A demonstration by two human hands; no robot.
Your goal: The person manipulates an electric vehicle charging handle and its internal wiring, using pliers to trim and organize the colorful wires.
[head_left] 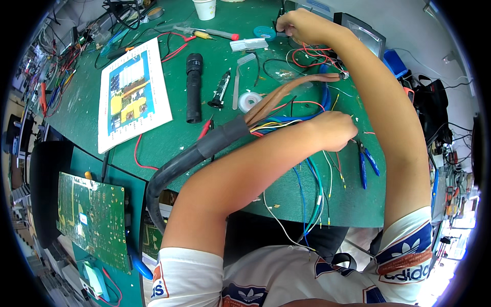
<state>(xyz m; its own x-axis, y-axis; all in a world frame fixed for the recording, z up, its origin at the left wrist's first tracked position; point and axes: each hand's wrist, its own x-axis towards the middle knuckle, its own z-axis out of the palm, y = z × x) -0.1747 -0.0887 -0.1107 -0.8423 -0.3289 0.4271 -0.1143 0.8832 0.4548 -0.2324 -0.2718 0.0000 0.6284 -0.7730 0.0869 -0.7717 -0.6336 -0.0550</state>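
Note:
My left hand (335, 131) is closed over the fanned-out wires, fingertips pinched together; what they hold is too small to make out. Its forearm crosses a thick black cable (189, 162), whose end splits into brown conductors (286, 92) and many thin coloured wires (318, 189). Several wires hang over the near table edge. At the far side of the table, my right hand (302, 26) is closed by a small dark object (280, 21); its grip is partly hidden. Blue-handled pliers (365, 162) lie just right of my left hand.
On the green table (255, 179) lie a black flashlight (194, 87), a syringe (221, 89), tweezers (239, 82), a white tape roll (249, 102) and a printed board (135, 94). A paper cup (205, 9) stands behind. A green circuit board (94, 220) is at lower left.

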